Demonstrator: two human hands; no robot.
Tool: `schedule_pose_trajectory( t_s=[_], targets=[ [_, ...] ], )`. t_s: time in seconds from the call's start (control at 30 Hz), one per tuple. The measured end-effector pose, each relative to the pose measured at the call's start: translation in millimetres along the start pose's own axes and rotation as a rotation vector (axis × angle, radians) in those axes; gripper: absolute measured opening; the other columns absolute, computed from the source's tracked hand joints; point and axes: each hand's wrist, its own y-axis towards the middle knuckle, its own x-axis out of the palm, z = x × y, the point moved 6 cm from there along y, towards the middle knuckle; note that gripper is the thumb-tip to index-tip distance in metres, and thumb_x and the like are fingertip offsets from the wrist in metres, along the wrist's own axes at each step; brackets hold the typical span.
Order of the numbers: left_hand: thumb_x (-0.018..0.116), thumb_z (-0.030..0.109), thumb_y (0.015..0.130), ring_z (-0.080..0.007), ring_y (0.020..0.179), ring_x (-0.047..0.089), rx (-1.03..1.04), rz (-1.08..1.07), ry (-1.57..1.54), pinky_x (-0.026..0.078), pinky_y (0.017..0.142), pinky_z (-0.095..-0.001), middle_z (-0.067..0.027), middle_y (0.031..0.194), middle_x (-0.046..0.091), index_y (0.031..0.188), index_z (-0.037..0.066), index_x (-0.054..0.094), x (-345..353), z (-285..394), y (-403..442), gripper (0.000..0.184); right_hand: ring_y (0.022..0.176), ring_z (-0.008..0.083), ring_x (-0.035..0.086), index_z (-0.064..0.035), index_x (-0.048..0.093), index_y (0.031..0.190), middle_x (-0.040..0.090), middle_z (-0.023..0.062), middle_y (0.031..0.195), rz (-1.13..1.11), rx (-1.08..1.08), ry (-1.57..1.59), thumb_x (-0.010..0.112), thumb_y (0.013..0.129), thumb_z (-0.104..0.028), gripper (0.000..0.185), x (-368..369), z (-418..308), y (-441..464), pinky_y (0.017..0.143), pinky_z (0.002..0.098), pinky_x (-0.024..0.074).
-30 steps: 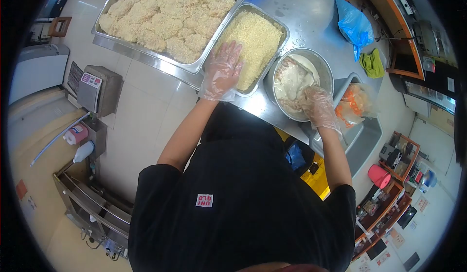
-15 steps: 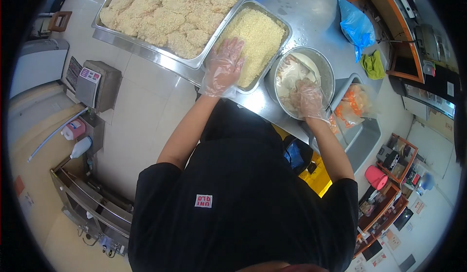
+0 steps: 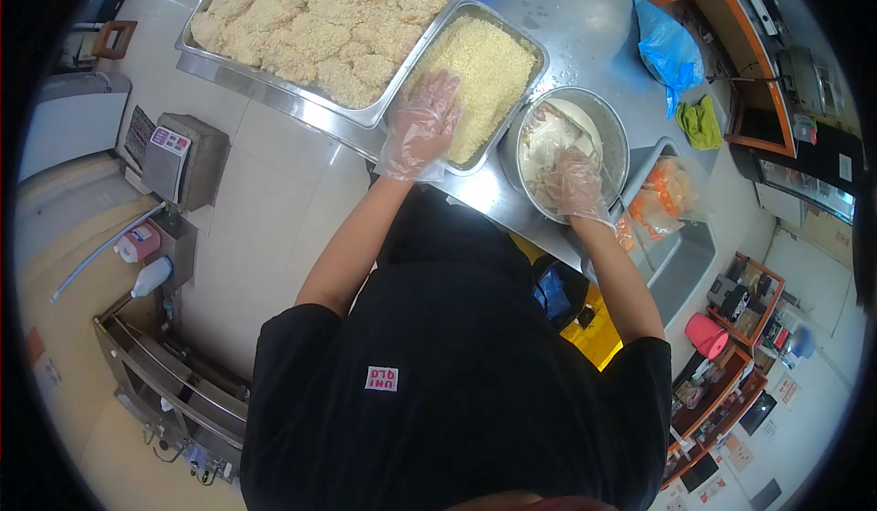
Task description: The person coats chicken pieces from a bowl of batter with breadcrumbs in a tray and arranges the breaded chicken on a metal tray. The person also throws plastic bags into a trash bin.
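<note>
My left hand (image 3: 422, 127), in a clear plastic glove, lies flat with its fingers stretched out over the near left side of a metal tray (image 3: 542, 54) of pale bread crumbs (image 3: 484, 73). It holds nothing. My right hand (image 3: 577, 187), gloved too, reaches into a round metal pot (image 3: 624, 141) of creamy white batter (image 3: 541, 150) with pinkish pieces in it. Its fingertips are sunk in the batter, so their grip is hidden. A larger metal tray (image 3: 365, 116) at the upper left is filled with crumb-coated pieces (image 3: 320, 27).
Right of the pot, a grey basin (image 3: 687, 264) holds orange-marked plastic bags (image 3: 660, 196). On the steel table (image 3: 585, 18) lie a blue plastic bag (image 3: 669, 50) and a green cloth (image 3: 700, 124). A yellow container (image 3: 598, 333) stands below the table edge.
My right hand has shifted slightly to the left within the pot. My left hand stays resting on the crumbs.
</note>
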Motion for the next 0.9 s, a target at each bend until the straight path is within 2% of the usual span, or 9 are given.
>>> schedule_pose_trajectory(
  t_s=[0.1, 0.2, 0.3, 0.4, 0.5, 0.6, 0.8, 0.9],
  targets=[
    [0.054, 0.035, 0.103, -0.0273, 0.143, 0.048, -0.01, 0.014, -0.04, 0.028, 0.12, -0.0519, -0.0056, 0.156, 0.051, 0.153, 0.02, 0.049, 1, 0, -2, 0.052, 0.114, 0.0392, 0.064, -0.0041, 0.065, 0.126, 0.067, 0.0225, 0.123, 0.046, 0.032, 0.078, 0.071, 0.086, -0.032, 0.049, -14, 4, -7, 0.098, 0.048, 0.0511],
    [0.055, 0.035, 0.102, -0.0285, 0.142, 0.049, -0.021, 0.029, -0.079, 0.03, 0.119, -0.0526, -0.0062, 0.155, 0.052, 0.151, 0.02, 0.052, -2, 0, -1, 0.051, 0.11, 0.0404, 0.065, -0.0051, 0.067, 0.122, 0.069, 0.0219, 0.117, 0.151, 0.019, 0.163, 0.069, 0.089, -0.027, 0.039, -43, 0, -13, 0.096, 0.0481, 0.0528],
    [0.056, 0.034, 0.102, -0.0293, 0.141, 0.051, -0.015, 0.043, -0.085, 0.031, 0.119, -0.0532, -0.007, 0.153, 0.054, 0.149, 0.019, 0.054, -5, 1, -1, 0.05, 0.112, 0.0407, 0.065, -0.0045, 0.064, 0.126, 0.068, 0.0225, 0.12, 0.146, 0.012, 0.156, 0.07, 0.088, -0.028, 0.045, -55, 3, -15, 0.097, 0.0482, 0.0524],
    [0.057, 0.033, 0.102, -0.0293, 0.14, 0.052, -0.012, 0.045, -0.086, 0.032, 0.119, -0.0533, -0.0076, 0.153, 0.054, 0.149, 0.019, 0.054, -6, 1, 0, 0.049, 0.111, 0.0417, 0.065, -0.0023, 0.064, 0.124, 0.068, 0.0247, 0.118, 0.105, 0.085, 0.181, 0.071, 0.087, -0.03, 0.046, -75, -1, -15, 0.097, 0.0493, 0.0517],
    [0.057, 0.033, 0.101, -0.0291, 0.14, 0.051, -0.017, 0.024, -0.085, 0.032, 0.119, -0.0535, -0.0079, 0.153, 0.054, 0.149, 0.019, 0.054, -7, 0, 0, 0.049, 0.107, 0.0439, 0.065, -0.0034, 0.063, 0.124, 0.069, 0.0265, 0.112, 0.008, 0.149, 0.229, 0.071, 0.087, -0.03, 0.046, -101, -2, -11, 0.094, 0.0517, 0.0518],
    [0.057, 0.033, 0.101, -0.029, 0.141, 0.051, -0.015, 0.022, -0.107, 0.032, 0.119, -0.0542, -0.0081, 0.153, 0.054, 0.149, 0.019, 0.054, -8, 1, 1, 0.05, 0.103, 0.0453, 0.066, -0.0043, 0.065, 0.12, 0.069, 0.0272, 0.105, 0.015, 0.182, 0.225, 0.07, 0.088, -0.028, 0.04, -132, 1, -16, 0.089, 0.0529, 0.0521],
    [0.055, 0.035, 0.102, -0.031, 0.143, 0.048, 0.007, -0.026, -0.075, 0.029, 0.12, -0.0554, -0.009, 0.156, 0.05, 0.15, 0.019, 0.052, -1, 0, 1, 0.052, 0.091, 0.0436, 0.068, -0.002, 0.07, 0.104, 0.07, 0.025, 0.098, 0.147, 0.21, 0.301, 0.074, 0.086, -0.026, 0.03, -211, -9, -30, 0.08, 0.0479, 0.0528],
    [0.052, 0.04, 0.102, -0.0329, 0.148, 0.041, 0.067, -0.125, -0.018, 0.025, 0.122, -0.0573, -0.0093, 0.162, 0.042, 0.155, 0.02, 0.046, 5, 5, 0, 0.057, 0.082, 0.042, 0.066, -0.0017, 0.07, 0.104, 0.071, 0.023, 0.093, 0.085, 0.239, 0.407, 0.076, 0.085, -0.024, 0.03, -215, 15, -35, 0.076, 0.0448, 0.0524]
  ],
)
